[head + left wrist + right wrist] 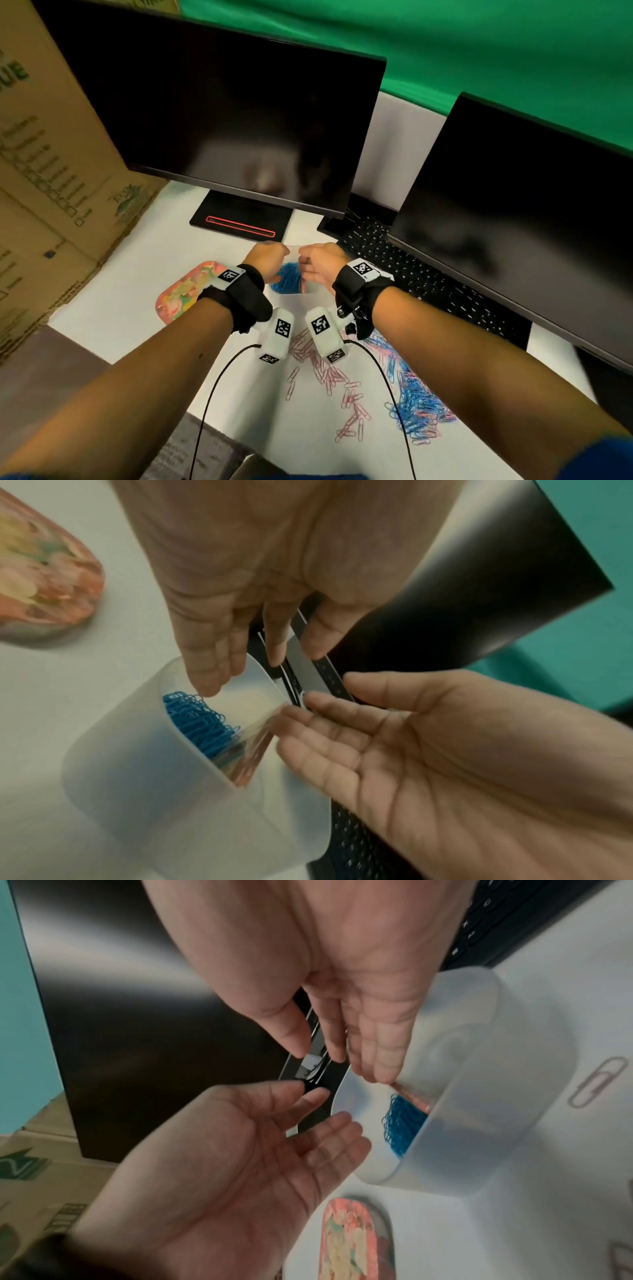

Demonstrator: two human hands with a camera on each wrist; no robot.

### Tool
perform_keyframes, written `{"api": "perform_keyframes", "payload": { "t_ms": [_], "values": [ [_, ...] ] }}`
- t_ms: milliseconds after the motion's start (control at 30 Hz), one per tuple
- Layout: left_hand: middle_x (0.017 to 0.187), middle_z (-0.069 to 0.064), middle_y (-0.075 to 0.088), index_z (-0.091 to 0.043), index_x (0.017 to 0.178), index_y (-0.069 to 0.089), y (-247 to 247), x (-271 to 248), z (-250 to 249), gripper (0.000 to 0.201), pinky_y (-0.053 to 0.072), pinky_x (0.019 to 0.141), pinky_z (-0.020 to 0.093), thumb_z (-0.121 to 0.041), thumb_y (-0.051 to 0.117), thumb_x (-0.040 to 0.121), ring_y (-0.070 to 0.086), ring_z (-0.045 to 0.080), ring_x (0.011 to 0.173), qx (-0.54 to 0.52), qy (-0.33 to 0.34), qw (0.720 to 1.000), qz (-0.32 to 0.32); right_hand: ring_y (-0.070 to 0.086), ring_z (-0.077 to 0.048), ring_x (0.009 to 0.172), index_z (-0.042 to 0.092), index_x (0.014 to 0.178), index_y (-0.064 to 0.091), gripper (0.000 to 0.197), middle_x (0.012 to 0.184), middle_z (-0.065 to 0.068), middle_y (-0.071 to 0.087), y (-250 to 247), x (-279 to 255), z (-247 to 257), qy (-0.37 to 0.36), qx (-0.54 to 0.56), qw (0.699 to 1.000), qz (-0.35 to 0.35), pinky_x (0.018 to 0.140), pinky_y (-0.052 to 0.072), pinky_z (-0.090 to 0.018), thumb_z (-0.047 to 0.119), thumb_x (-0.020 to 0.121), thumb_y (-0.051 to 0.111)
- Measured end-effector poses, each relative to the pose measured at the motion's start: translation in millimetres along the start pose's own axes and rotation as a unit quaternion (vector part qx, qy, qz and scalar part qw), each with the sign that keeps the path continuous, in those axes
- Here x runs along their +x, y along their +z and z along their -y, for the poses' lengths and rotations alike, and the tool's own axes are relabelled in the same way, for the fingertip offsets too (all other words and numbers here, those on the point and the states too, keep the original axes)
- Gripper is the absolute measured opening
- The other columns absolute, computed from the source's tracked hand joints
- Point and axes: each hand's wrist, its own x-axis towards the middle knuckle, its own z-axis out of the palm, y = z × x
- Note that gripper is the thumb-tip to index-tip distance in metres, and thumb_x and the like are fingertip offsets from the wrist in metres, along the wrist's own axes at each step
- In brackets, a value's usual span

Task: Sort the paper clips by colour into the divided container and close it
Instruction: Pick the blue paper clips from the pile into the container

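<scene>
Both hands hover over the translucent white divided plastic container point(137, 777) on the white bench point(137, 274), left hand point(222, 574) and right hand point(359, 961) loosely spread, fingertips at its rim above blue paper clips point(202, 723).

Even, soft overhead light across the white desk point(144, 274), barely any shadow. Dull grey reflections smeared over both dark monitors point(219, 113). Strong wide-angle bending at the head view's edges, forearms stretched. Wrist views dimmer, cooler, grainy. Motion blur on the right hand point(394, 739) and left hand point(240, 1164); container point(479, 1096) soft, hazy.
</scene>
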Motion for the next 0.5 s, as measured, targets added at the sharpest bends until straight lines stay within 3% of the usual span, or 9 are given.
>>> {"api": "perform_keyframes", "payload": {
  "t_ms": [67, 133, 200, 233, 300, 367, 500],
  "values": [
    [0.125, 0.014, 0.058, -0.010, 0.118, 0.059, 5.6, -2.9, 4.0, 0.030, 0.047, 0.099, 0.039, -0.004, 0.050, 0.090, 0.056, 0.032, 0.114, 0.065, 0.070, 0.995, -0.031, 0.064, -0.026, 0.086, 0.004, 0.099, 0.061, 0.018, 0.097, -0.022, 0.058, -20.8, -10.5, -2.1, 0.002, 0.039, 0.999, 0.023, 0.088, 0.051, -0.033, 0.006, 0.097, 0.043],
    [0.110, 0.007, 0.066, -0.017, 0.103, 0.063, 15.9, -12.1, 9.3, 0.023, 0.052, 0.088, 0.035, -0.007, 0.049, 0.088, 0.061, 0.026, 0.101, 0.072, 0.136, 0.987, -0.054, 0.060, -0.018, 0.070, 0.007, 0.104, 0.060, 0.018, 0.087, -0.012, 0.059, -50.0, -18.7, -13.1, -0.029, -0.011, 1.000, 0.006, 0.069, 0.050, -0.026, 0.006, 0.098, 0.043],
    [0.095, 0.000, 0.067, -0.020, 0.094, 0.066, 30.6, -22.1, 15.9, 0.018, 0.053, 0.073, 0.027, -0.010, 0.052, 0.088, 0.062, 0.021, 0.082, 0.123, 0.194, 0.973, -0.034, 0.056, -0.019, 0.066, 0.010, 0.096, 0.062, 0.016, 0.079, -0.009, 0.059, -84.5, -24.5, -36.4, -0.067, -0.092, 0.992, -0.048, 0.060, 0.042, -0.025, 0.004, 0.095, 0.047],
    [0.092, -0.001, 0.067, -0.021, 0.091, 0.067, 40.4, -26.3, 20.9, 0.017, 0.053, 0.073, 0.028, -0.011, 0.054, 0.088, 0.062, 0.020, 0.078, 0.159, 0.223, 0.962, -0.003, 0.058, -0.022, 0.068, 0.014, 0.091, 0.064, 0.018, 0.080, -0.009, 0.062, -102.3, -27.9, -50.9, -0.084, -0.156, 0.981, -0.081, 0.059, 0.043, -0.026, 0.004, 0.093, 0.049],
    [0.097, -0.001, 0.065, -0.022, 0.095, 0.068, 60.8, -33.8, 33.5, 0.017, 0.053, 0.082, 0.031, -0.012, 0.055, 0.088, 0.062, 0.019, 0.080, 0.268, 0.270, 0.923, 0.059, 0.066, -0.027, 0.084, 0.020, 0.093, 0.070, 0.019, 0.092, -0.008, 0.071, -134.4, -34.5, -80.9, -0.101, -0.342, 0.922, -0.150, 0.074, 0.052, -0.029, 0.012, 0.090, 0.054],
    [0.110, 0.001, 0.059, -0.021, 0.110, 0.065, 79.8, -36.4, 51.7, 0.026, 0.051, 0.089, 0.035, -0.015, 0.051, 0.089, 0.062, 0.021, 0.091, 0.388, 0.303, 0.863, 0.113, 0.064, -0.025, 0.103, 0.021, 0.111, 0.067, 0.025, 0.112, -0.004, 0.070, -153.5, -44.5, -106.9, -0.102, -0.465, 0.864, -0.161, 0.092, 0.050, -0.030, 0.018, 0.091, 0.052],
    [0.139, 0.008, 0.041, -0.018, 0.139, 0.039, 110.9, -43.2, 87.2, 0.052, 0.043, 0.101, 0.041, -0.016, 0.048, 0.088, 0.045, 0.028, 0.125, 0.567, 0.307, 0.738, 0.199, 0.039, -0.021, 0.135, 0.021, 0.140, 0.043, 0.046, 0.149, -0.005, 0.040, -163.8, -57.8, -147.7, -0.115, -0.548, 0.824, -0.083, 0.112, 0.032, -0.033, 0.025, 0.095, 0.045]
  ]
}}
